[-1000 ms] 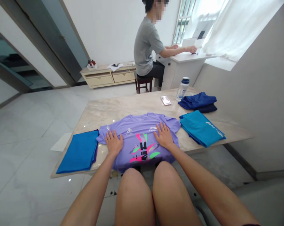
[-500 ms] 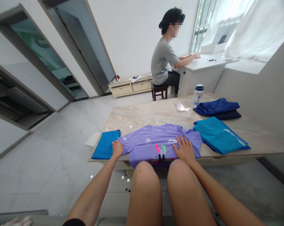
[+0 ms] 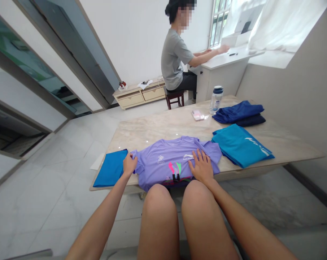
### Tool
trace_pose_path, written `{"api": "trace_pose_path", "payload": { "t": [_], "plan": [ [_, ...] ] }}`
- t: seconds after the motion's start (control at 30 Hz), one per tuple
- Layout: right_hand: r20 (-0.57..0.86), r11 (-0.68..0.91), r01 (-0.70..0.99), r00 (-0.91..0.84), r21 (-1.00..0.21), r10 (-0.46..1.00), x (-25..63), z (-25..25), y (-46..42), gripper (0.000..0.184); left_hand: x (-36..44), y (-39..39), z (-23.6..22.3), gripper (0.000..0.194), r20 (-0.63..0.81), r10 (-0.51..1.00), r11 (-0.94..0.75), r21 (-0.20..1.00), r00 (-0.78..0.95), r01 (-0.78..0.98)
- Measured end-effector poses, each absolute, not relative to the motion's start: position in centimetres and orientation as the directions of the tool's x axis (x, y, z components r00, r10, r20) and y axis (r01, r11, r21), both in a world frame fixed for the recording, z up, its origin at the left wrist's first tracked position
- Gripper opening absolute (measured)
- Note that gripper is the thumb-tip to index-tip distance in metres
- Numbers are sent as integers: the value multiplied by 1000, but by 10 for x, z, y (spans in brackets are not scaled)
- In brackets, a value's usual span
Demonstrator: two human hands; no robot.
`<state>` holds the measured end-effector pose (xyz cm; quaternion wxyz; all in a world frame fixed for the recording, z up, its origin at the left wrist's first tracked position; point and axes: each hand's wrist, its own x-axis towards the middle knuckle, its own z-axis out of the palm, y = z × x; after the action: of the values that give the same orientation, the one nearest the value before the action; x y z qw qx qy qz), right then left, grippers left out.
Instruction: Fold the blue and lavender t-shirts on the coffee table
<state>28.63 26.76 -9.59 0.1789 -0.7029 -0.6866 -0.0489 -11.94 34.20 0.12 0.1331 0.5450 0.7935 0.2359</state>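
Note:
A purple T-shirt with printed logos lies front up along the near edge of the table, its lower part hanging over the edge by my knees. My left hand is closed on the sleeve at the shirt's left side, and the cloth there is bunched up. Flat on the chest, over part of the white logo, rests my right hand with its fingers spread. Just left of my left hand is a folded blue cloth. A folded turquoise garment with white lettering lies to the right of the shirt.
Farther back on the marble-look table are a dark blue folded garment, a clear water bottle and a pinkish flat item. Another person sits on a stool at a white desk beyond.
My left hand has lifted and gathered the left sleeve, which lay spread flat before. My right hand stays on the shirt's chest. The whole view has shifted slightly.

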Motion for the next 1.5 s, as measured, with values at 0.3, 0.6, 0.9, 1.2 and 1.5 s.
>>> {"api": "trace_pose_path", "payload": {
  "t": [0.3,0.6,0.9,1.2,1.5],
  "plan": [
    [263,35,980,18,-195,965,291,-93,269,64,-25,348,-33,47,64,995,-94,788,70,609],
    [211,178,966,-138,-187,968,297,-91,313,65,-45,324,-73,66,94,970,-236,182,222,954],
    [141,195,961,-169,-198,976,254,-87,431,70,-77,421,-70,69,86,989,-126,89,119,988],
    [130,241,954,-220,-180,967,245,-94,499,72,-84,465,-70,72,78,994,-78,95,70,992],
    [143,252,952,-229,-171,963,246,-89,411,69,-77,390,-63,70,80,995,-65,86,58,994]
  ]
}}
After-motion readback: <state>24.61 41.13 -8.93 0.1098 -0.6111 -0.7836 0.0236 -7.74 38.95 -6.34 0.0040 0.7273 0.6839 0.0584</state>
